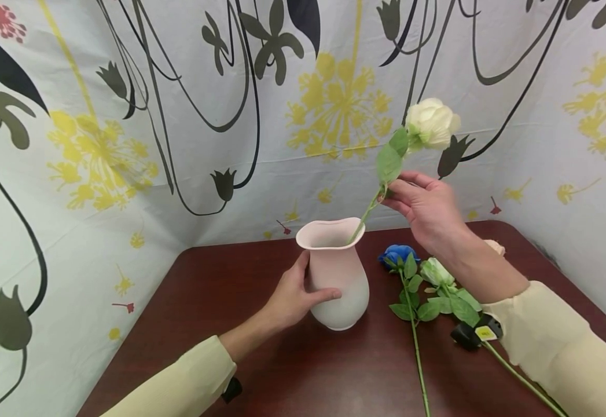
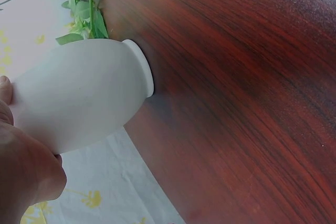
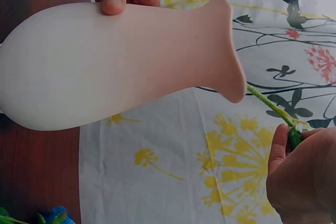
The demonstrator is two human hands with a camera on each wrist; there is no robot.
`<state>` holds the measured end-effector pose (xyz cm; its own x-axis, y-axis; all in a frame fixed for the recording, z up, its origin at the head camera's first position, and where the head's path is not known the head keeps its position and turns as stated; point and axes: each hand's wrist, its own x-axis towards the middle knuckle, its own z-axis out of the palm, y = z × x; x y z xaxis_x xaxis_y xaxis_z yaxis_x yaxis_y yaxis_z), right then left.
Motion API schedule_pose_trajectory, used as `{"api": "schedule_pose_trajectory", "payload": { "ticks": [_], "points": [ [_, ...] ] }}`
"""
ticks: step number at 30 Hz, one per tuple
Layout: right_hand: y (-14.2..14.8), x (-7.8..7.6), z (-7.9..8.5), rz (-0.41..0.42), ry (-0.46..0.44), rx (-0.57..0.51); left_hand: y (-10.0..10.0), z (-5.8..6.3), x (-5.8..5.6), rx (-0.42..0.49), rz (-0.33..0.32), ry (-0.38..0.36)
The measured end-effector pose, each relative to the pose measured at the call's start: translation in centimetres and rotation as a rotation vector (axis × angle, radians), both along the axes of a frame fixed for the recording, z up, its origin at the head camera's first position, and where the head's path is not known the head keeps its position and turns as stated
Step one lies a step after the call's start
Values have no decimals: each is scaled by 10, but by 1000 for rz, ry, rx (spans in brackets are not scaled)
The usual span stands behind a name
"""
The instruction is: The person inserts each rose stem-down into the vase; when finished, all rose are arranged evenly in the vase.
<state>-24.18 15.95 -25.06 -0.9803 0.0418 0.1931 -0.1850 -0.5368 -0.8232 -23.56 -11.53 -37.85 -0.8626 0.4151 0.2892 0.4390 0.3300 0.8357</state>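
A pale pink and white vase [image 1: 336,278] with a flared, wavy rim stands on the dark wood table [image 1: 250,278]. My left hand [image 1: 294,292] grips its left side, the thumb across the front; in the left wrist view the hand [image 2: 29,166] holds the vase [image 2: 89,93] near the frame's left edge. My right hand [image 1: 428,208] pinches the stem of a white rose [image 1: 432,124] above the rim, and the stem's lower end is inside the vase mouth. In the right wrist view the fingers hold the green stem [image 3: 268,99] beside the rim.
Right of the vase lie a blue rose [image 1: 399,255], a greenish-white rose [image 1: 436,271] and a peach bloom [image 1: 495,247] partly behind my right forearm. Their leafy stems reach toward the table's front edge. A patterned cloth [image 1: 261,145] hangs behind the table.
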Motion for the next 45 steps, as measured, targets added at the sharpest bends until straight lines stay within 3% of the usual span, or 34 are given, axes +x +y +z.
{"api": "schedule_pose_trajectory", "payload": {
  "ticks": [10, 20, 25, 27, 31, 35, 40, 45],
  "points": [
    [-10, -18, -13, -7, -74, 120, 1, 1, 1, 0, 3, 10],
    [-34, -30, -10, -24, -125, 271, 0, 1, 0, -7, 22, 11],
    [-51, -32, -12, -22, -147, 496, 0, 2, 0, -15, 22, 3],
    [-57, -29, -14, 3, -114, 648, 0, 2, 0, -21, 24, -2],
    [-62, -17, -21, 71, 51, 875, 1, 1, 1, -31, 15, 7],
    [-55, -3, -29, 47, 140, 912, 3, 2, 2, -34, 11, 6],
    [-43, 10, -37, -43, 141, 941, 2, 3, 2, -37, 18, -11],
    [-33, 19, -43, -56, 118, 935, 0, 1, 2, -34, 20, -7]
  ]
}}
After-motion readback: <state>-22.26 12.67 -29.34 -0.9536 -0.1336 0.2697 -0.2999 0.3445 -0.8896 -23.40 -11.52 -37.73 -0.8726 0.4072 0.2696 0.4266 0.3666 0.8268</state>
